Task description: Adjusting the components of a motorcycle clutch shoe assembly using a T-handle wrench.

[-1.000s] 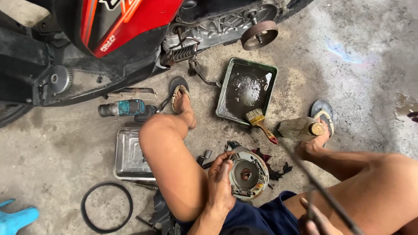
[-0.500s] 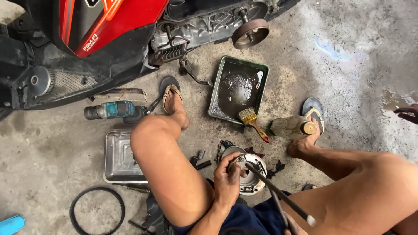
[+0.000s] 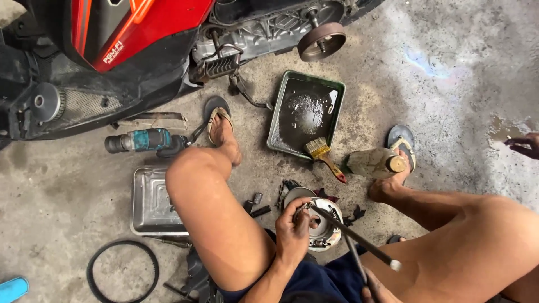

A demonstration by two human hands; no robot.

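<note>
My left hand (image 3: 293, 234) is curled over the near rim of the round clutch assembly (image 3: 319, 225) on the floor between my legs. The long pliers (image 3: 353, 242) slant down-right from it to my barely visible right hand (image 3: 377, 292), closed on the handles.

The clutch assembly (image 3: 317, 224) lies on the floor (image 3: 449, 90) between the person's legs, the left hand (image 3: 292, 230) on its left edge. Ahead of it sits a tray (image 3: 306, 115) with a brush (image 3: 323, 157) on its near rim; a bottle (image 3: 373, 163) lies just right. A drill (image 3: 143, 140) lies far left, a pan (image 3: 149, 205) nearer, a belt (image 3: 120, 272) nearest
</note>
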